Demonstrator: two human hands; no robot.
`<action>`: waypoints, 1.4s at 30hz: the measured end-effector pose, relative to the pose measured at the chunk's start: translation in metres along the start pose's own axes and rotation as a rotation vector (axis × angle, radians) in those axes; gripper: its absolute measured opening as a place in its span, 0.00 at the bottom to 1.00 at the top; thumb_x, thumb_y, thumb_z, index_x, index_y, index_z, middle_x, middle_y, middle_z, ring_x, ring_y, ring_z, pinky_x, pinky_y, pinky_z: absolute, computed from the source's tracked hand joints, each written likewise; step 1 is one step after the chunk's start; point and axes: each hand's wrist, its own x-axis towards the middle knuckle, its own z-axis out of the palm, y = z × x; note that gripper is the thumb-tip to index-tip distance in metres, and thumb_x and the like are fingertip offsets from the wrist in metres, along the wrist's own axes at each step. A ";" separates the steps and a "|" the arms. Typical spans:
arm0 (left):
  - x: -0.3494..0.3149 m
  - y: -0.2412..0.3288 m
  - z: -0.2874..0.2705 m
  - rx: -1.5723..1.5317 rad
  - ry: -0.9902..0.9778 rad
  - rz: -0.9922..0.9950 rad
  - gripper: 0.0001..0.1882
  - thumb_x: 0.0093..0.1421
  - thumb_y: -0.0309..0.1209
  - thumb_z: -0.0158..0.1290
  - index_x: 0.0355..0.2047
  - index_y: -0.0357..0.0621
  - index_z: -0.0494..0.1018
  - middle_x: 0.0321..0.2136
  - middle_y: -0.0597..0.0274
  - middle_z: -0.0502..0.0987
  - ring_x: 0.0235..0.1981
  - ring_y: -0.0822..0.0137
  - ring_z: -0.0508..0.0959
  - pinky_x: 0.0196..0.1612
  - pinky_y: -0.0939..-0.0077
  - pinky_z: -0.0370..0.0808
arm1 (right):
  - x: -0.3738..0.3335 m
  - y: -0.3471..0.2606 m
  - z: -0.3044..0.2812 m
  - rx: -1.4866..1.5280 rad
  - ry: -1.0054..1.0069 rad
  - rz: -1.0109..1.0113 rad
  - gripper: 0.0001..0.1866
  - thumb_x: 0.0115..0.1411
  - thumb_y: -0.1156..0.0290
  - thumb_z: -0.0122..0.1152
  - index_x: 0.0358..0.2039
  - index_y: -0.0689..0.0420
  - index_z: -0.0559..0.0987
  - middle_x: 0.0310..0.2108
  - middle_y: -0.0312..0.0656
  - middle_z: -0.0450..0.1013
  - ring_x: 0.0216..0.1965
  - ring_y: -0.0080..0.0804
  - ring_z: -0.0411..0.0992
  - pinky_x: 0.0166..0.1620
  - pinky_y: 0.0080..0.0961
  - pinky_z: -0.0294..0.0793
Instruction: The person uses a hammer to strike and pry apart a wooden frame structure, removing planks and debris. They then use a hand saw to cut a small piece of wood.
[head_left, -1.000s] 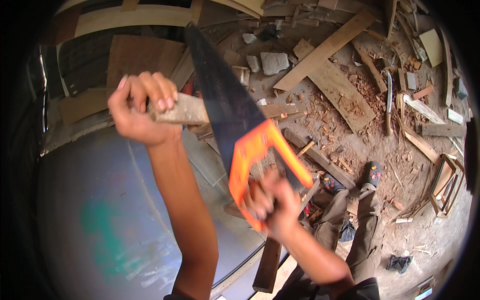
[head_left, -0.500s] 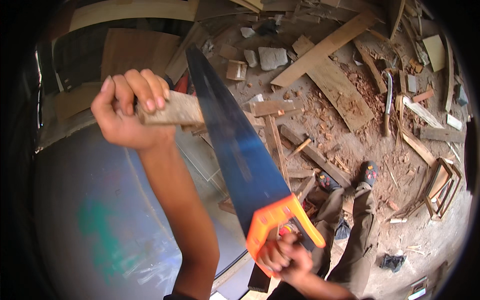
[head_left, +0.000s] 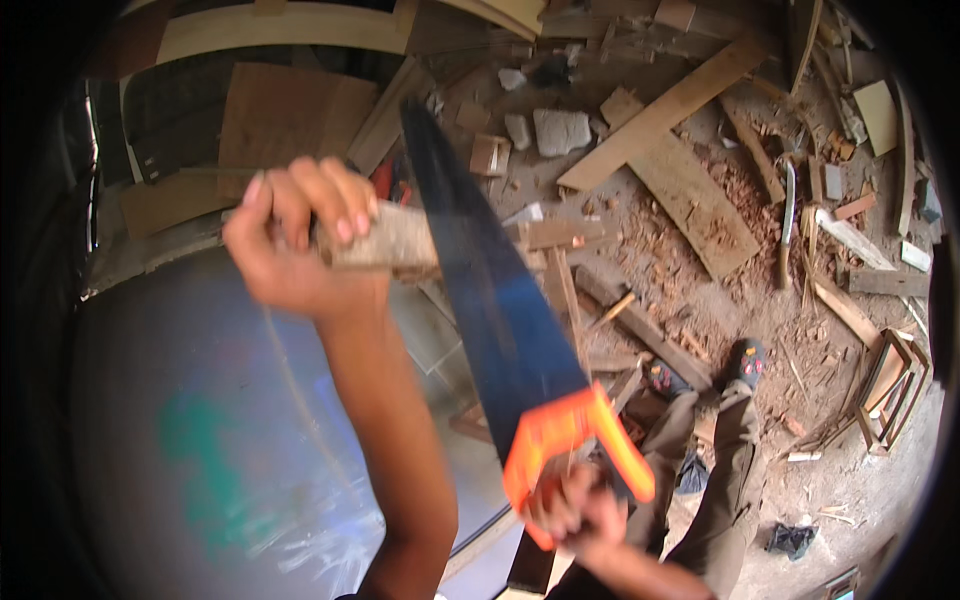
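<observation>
My right hand [head_left: 577, 508] is wrapped round the orange handle of a handsaw [head_left: 505, 320], whose dark blade slants up and to the left. Farther off, my left hand [head_left: 305, 235] grips a short piece of wood [head_left: 385, 240], fingers curled over its top. The blade passes across the right end of this wood, and it hides where the teeth meet it. Below my left forearm spreads a grey surface [head_left: 300, 440] with green and white smears.
Boards [head_left: 690, 195] and wood chips litter the floor to the right. A hammer [head_left: 612, 310] lies by a beam, and a long knife [head_left: 787, 225] farther right. Stone blocks [head_left: 562, 131] sit at the back. A small wooden frame [head_left: 890, 390] stands at the right edge.
The whole scene sits slightly more to the right and lower in the picture. The saw's handle has shifted little, and both hands keep their grip.
</observation>
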 end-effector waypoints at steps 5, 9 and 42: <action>-0.001 -0.007 -0.010 0.050 0.014 -0.046 0.20 0.60 0.36 0.35 0.10 0.54 0.51 0.08 0.61 0.59 0.11 0.66 0.60 0.20 0.70 0.61 | 0.129 -0.006 0.020 -0.134 0.230 0.002 0.14 0.65 0.63 0.48 0.23 0.50 0.61 0.14 0.29 0.52 0.14 0.21 0.51 0.20 0.22 0.52; 0.000 -0.001 -0.009 -0.039 -0.001 -0.024 0.21 0.61 0.36 0.34 0.10 0.52 0.51 0.07 0.57 0.60 0.09 0.64 0.59 0.17 0.70 0.62 | 0.024 0.016 -0.002 0.041 -0.037 -0.059 0.12 0.65 0.63 0.50 0.24 0.51 0.65 0.15 0.34 0.59 0.13 0.25 0.56 0.18 0.24 0.56; -0.005 -0.006 0.004 0.052 0.128 -0.004 0.20 0.58 0.36 0.36 0.10 0.52 0.50 0.06 0.58 0.58 0.09 0.65 0.58 0.17 0.71 0.60 | 0.126 -0.018 0.027 -0.253 0.247 0.024 0.17 0.61 0.58 0.49 0.19 0.48 0.59 0.09 0.28 0.48 0.11 0.22 0.47 0.19 0.24 0.49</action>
